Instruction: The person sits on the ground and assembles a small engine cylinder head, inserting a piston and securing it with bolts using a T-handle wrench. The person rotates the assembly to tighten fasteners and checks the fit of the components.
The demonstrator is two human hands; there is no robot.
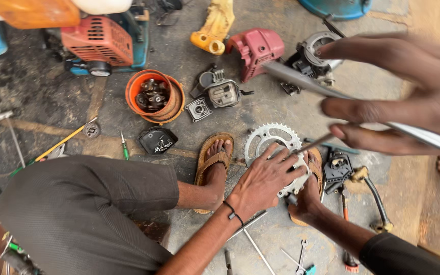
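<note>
under the left hand (pixel 263 181), on the floor between two sandalled feet, sits a pale metal engine part (pixel 295 184); the hand's spread fingers clamp over its top. a toothed sprocket (pixel 271 137) lies just beyond the fingertips. the right hand (pixel 408 91) hangs blurred above, a long grey strip (pixel 301 79) crossing its fingers; whether it grips cannot be told.

A small grey metal casing (pixel 295 186) is held low over the floor (pixel 281 107), half covered, just beside a toothed sprocket (pixel 271 138).
</note>
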